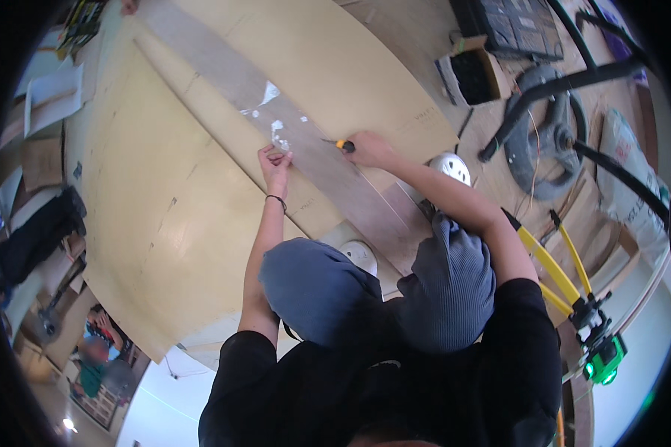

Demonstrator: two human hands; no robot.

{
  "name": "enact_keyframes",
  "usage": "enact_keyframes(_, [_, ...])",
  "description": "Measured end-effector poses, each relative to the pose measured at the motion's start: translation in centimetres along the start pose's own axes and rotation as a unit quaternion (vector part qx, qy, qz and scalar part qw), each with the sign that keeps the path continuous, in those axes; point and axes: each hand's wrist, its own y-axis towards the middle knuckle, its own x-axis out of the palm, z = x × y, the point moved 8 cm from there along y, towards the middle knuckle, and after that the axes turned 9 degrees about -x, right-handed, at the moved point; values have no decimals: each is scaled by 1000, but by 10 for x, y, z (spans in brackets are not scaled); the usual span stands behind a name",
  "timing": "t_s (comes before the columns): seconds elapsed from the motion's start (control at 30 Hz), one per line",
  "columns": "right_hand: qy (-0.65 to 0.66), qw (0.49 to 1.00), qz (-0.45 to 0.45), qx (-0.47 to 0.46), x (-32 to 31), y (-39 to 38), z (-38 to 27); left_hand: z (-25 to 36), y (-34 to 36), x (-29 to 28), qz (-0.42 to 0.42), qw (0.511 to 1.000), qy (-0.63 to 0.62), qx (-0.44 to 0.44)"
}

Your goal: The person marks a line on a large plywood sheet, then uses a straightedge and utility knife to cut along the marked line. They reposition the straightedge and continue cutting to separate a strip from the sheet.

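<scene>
A long grey-brown wood-look plank runs from the upper left down between my knees, over large tan sheets. My right hand is closed around a yellow-and-black utility knife, its dark thin tip pointing left over the plank. My left hand is at the plank's left edge, fingers pinched together; whatever they hold is too small to name. Just beyond those fingertips are torn white scraps, and a larger white patch lies farther up the plank.
At the plank's far end shows another person's hand. On the right are a box of dark material, a grey wheel-like base, black metal bars, and a yellow-legged tripod with a green laser level.
</scene>
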Motion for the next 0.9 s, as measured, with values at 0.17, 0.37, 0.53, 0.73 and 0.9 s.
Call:
enact_keyframes(0.17, [-6,1000,-18,-21,1,3,0,-4,3,-4,-1,1000,19,-13])
enact_keyframes(0.37, [-14,999,-32,-3,4,4,2,-4,4,-4,-6,1000,21,-10])
enact_keyframes(0.53, [-27,999,-32,-2,5,2,1,-4,4,-4,-10,1000,4,-4])
enact_keyframes(0.73, [-44,998,-38,0,4,3,0,-3,2,-3,-8,1000,0,7])
enact_keyframes(0.9, [-48,998,-45,-2,4,5,-1,5,-6,0,-2,1000,16,7])
